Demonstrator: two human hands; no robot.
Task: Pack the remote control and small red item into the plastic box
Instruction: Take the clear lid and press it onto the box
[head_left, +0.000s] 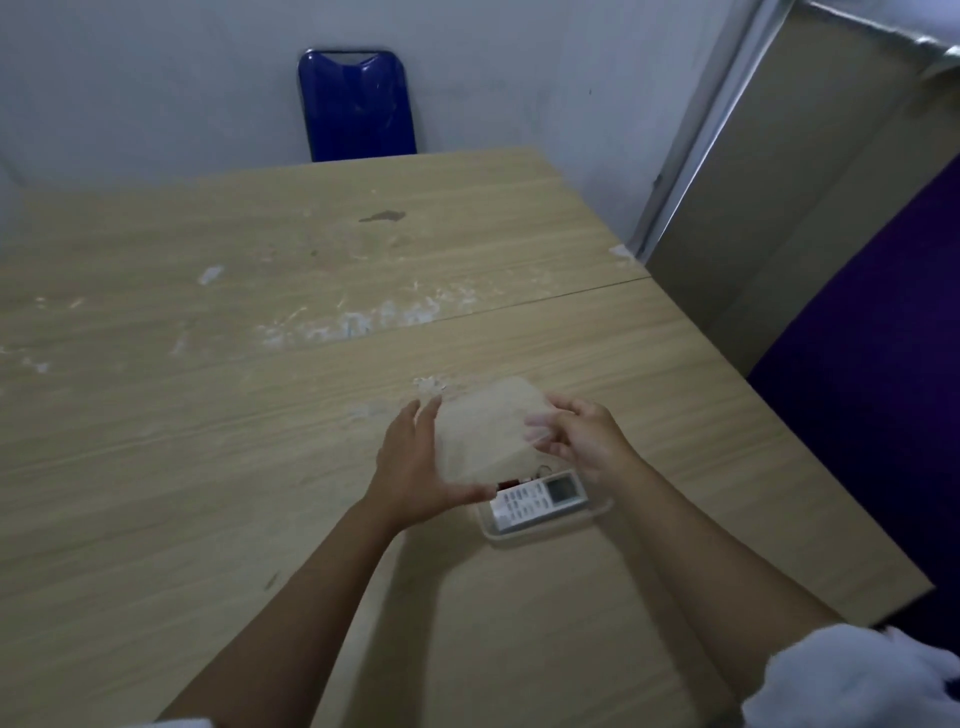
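Observation:
A clear plastic box (545, 525) rests on the wooden table near its right side. Inside it lies a white remote control (537, 500) with a small grey screen. A sliver of the small red item (511, 482) shows behind the remote, mostly hidden. Above the box's far half I hold a translucent plastic lid (488, 426), tilted and blurred. My left hand (415, 467) grips the lid's left and near edge. My right hand (582, 434) pinches its right edge.
The wooden table (260, 389) is scuffed with white marks and has a seam running across. A blue chair (357, 104) stands at the far edge against the wall. The table's right edge drops to a dark purple floor (872, 415).

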